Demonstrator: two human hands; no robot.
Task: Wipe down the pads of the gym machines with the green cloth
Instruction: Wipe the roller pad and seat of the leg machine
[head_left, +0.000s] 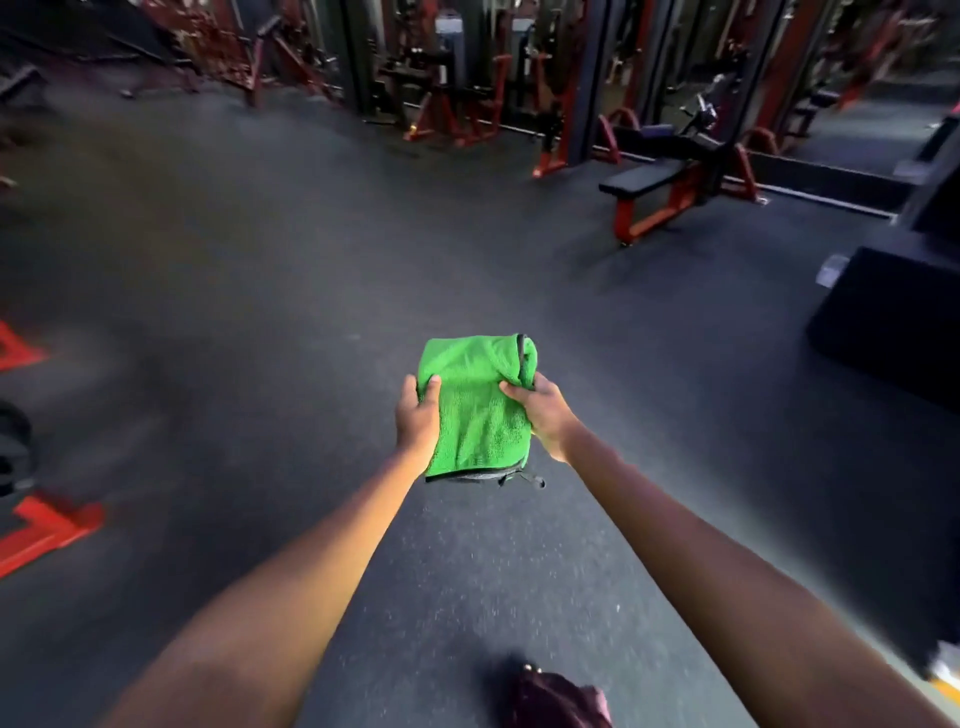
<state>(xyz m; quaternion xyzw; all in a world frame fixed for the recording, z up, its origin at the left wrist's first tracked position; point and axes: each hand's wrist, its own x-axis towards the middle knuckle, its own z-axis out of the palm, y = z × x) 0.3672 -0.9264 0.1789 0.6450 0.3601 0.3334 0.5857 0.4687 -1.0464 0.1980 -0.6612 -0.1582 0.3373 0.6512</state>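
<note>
Two hands hold the folded green cloth (475, 402) out in front, above the dark floor (260, 291). The left hand (417, 415) pinches its left edge, thumb on top; the right hand (543, 413) grips its right edge. A black bench (647, 179) on a red frame stands well ahead to the right
</note>
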